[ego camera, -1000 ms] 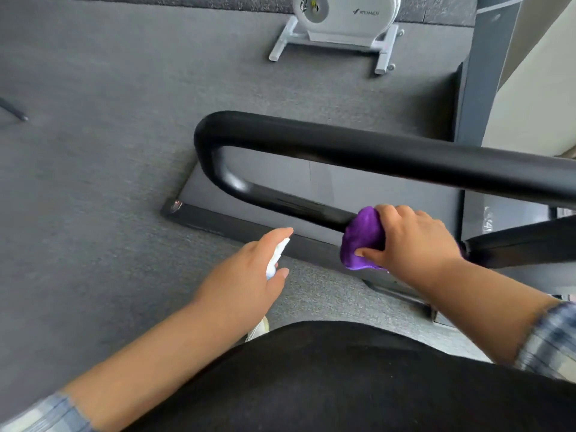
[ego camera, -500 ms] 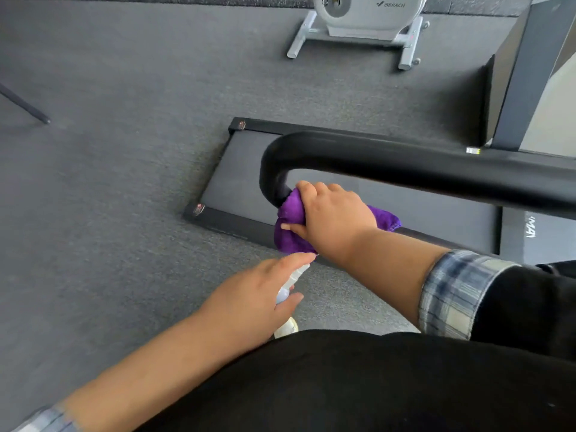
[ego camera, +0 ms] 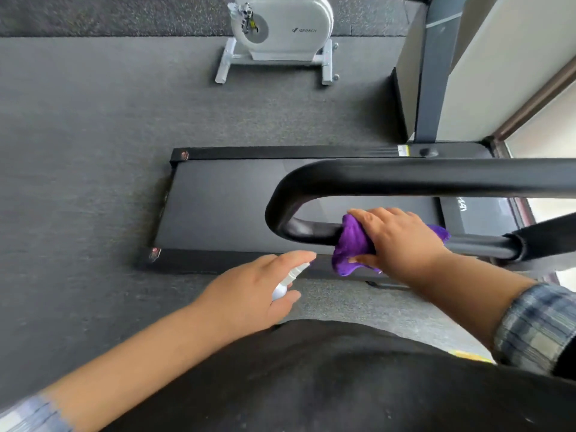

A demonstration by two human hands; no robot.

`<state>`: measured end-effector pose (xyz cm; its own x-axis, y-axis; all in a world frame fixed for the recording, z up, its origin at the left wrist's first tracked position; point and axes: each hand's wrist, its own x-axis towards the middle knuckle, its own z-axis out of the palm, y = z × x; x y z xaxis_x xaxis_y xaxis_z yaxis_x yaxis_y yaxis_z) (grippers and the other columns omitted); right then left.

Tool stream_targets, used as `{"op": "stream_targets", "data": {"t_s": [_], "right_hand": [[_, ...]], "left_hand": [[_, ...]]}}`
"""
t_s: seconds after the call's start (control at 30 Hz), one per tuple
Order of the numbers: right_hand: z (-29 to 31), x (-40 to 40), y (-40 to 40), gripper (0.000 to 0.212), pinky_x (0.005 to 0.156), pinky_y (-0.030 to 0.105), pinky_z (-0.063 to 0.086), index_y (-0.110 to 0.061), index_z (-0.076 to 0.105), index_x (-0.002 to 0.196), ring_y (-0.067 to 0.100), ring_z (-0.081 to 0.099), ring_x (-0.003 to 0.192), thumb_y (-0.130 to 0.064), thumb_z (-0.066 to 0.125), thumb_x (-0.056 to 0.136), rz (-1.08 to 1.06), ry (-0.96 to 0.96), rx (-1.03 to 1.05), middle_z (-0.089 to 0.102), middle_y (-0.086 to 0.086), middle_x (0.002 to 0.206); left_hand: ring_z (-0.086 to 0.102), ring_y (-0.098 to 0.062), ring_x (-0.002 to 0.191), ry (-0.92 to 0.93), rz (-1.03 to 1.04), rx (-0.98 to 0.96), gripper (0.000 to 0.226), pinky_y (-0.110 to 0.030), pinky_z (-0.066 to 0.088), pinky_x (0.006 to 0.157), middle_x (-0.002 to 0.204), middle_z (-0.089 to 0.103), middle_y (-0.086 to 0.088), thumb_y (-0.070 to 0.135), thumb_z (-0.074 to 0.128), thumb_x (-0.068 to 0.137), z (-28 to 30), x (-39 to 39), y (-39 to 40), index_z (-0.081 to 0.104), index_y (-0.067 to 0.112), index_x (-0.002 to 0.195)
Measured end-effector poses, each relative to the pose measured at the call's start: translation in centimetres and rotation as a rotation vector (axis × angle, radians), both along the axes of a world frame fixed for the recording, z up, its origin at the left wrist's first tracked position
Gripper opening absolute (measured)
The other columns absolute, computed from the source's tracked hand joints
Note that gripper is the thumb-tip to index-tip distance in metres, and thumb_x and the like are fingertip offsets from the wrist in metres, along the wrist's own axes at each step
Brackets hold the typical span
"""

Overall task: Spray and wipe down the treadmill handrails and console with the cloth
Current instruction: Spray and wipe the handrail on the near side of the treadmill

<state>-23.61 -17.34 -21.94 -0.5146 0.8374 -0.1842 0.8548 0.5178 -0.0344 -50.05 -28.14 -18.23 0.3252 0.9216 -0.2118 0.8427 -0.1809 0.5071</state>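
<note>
my right hand [ego camera: 402, 241] has its fingers curled over the purple cloth [ego camera: 350, 247], gripping it around the lower handrail [ego camera: 311, 230] right of centre. my left hand [ego camera: 249, 294] grips a spray bottle [ego camera: 288, 280], forefinger straight along its top. the grey machine [ego camera: 282, 26] at the top reads "merach".

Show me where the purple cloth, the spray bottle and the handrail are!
purple cloth [ego camera: 350, 244], head view, bunched folds left of the hand.
spray bottle [ego camera: 291, 275], head view, white nozzle neck.
handrail [ego camera: 436, 177], head view, upper straight bar.
</note>
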Motion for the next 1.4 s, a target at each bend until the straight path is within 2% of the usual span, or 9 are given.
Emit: {"op": "stream_targets", "data": {"t_s": [0.4, 0.6, 0.73, 0.9, 1.0, 1.1, 1.2, 1.3, 1.4], "right_hand": [[-1.3, -9.6, -2.1, 0.079, 0.093, 0.046, 0.048, -0.006, 0.058, 0.13, 0.032, 0.064, 0.108, -0.069, 0.039, 0.087, -0.035, 0.344, 0.225, 0.068, 0.009, 0.118], [0.0, -7.5, -2.5, 0.035, 0.105, 0.02, 0.039, -0.016, 0.054, 0.124, -0.008, 0.051, 0.115, -0.036, 0.039, 0.1, -0.134, 1.145, 0.049, 0.057, -0.011, 0.117], [0.2, -9.9, -2.2, 0.044, 0.106, 0.018, 0.036, -0.01, 0.052, 0.127, 0.001, 0.048, 0.115, -0.039, 0.032, 0.101, -0.331, 1.28, 0.119, 0.055, 0.003, 0.119], [3.5, -12.7, -2.2, 0.04, 0.105, 0.009, 0.032, -0.06, 0.048, 0.127, -0.019, 0.045, 0.12, -0.058, 0.056, 0.089, -0.007, 1.442, -0.044, 0.057, -0.037, 0.121], [3.9, -12.4, -2.0, 0.043, 0.082, 0.041, 0.057, -0.042, 0.064, 0.123, 0.014, 0.071, 0.094, -0.04, 0.077, 0.082, -0.087, 1.336, -0.337, 0.073, -0.008, 0.104], [3.6, -12.0, -1.5, 0.034, 0.058, 0.038, 0.058, -0.03, 0.069, 0.109, 0.021, 0.07, 0.062, -0.04, 0.076, 0.078, -0.172, 0.893, -0.445, 0.073, 0.004, 0.075], [3.7, -11.8, -1.4, 0.028, 0.08, 0.033, 0.054, -0.018, 0.064, 0.094, 0.02, 0.066, 0.084, -0.038, 0.07, 0.076, -0.124, 0.386, -0.235, 0.066, -0.008, 0.083], [2.3, -10.4, -1.7, 0.062, 0.11, 0.038, 0.035, -0.016, 0.035, 0.146, 0.027, 0.051, 0.123, -0.036, 0.058, 0.091, -0.022, 0.042, -0.014, 0.055, 0.003, 0.13], [1.2, -7.4, -1.9, 0.083, 0.118, 0.041, 0.025, -0.022, 0.017, 0.158, 0.024, 0.042, 0.134, -0.055, 0.056, 0.092, -0.056, -0.018, -0.009, 0.045, -0.001, 0.147]], "left_hand": [[0.06, -0.011, 0.098, -0.036, -0.123, -0.005, 0.062, -0.035, 0.051, 0.086, 0.117, 0.058, 0.016, 0.055, 0.051, 0.084, -0.1, -3.1, 1.0, 0.012, 0.061, 0.132], [0.061, -0.011, 0.09, -0.05, -0.133, 0.029, 0.061, -0.033, 0.053, 0.08, 0.111, 0.06, 0.016, 0.057, 0.046, 0.082, 0.2, -3.6, 1.0, 0.013, 0.061, 0.133], [0.061, -0.012, 0.089, -0.056, -0.173, 0.003, 0.058, -0.032, 0.052, 0.08, 0.107, 0.057, 0.018, 0.062, 0.038, 0.078, 0.8, -3.7, 1.2, 0.013, 0.063, 0.131], [0.062, -0.013, 0.099, -0.01, -0.186, 0.016, 0.059, -0.032, 0.052, 0.085, 0.124, 0.06, 0.012, 0.064, 0.036, 0.079, 1.1, -5.0, 1.5, 0.009, 0.064, 0.132], [0.062, -0.009, 0.101, 0.002, -0.192, -0.033, 0.06, -0.033, 0.051, 0.087, 0.127, 0.057, 0.015, 0.065, 0.036, 0.079, 1.0, -5.3, 1.7, 0.009, 0.065, 0.132], [0.059, -0.007, 0.104, 0.032, -0.212, -0.082, 0.058, -0.03, 0.049, 0.09, 0.124, 0.055, 0.021, 0.067, 0.034, 0.077, 0.9, -5.0, 2.2, 0.008, 0.067, 0.13], [0.053, -0.005, 0.117, 0.105, -0.287, -0.141, 0.061, -0.026, 0.044, 0.096, 0.133, 0.05, 0.024, 0.059, 0.047, 0.088, 0.9, -4.2, 3.1, 0.008, 0.065, 0.134], [0.049, -0.005, 0.123, 0.149, -0.329, -0.154, 0.061, -0.027, 0.042, 0.098, 0.138, 0.047, 0.022, 0.049, 0.051, 0.095, 0.7, -3.4, 3.7, 0.012, 0.06, 0.141], [0.051, -0.005, 0.117, 0.129, -0.307, -0.112, 0.06, -0.025, 0.042, 0.091, 0.133, 0.049, 0.022, 0.05, 0.05, 0.095, 0.6, -3.1, 3.5, 0.014, 0.06, 0.141]]}}
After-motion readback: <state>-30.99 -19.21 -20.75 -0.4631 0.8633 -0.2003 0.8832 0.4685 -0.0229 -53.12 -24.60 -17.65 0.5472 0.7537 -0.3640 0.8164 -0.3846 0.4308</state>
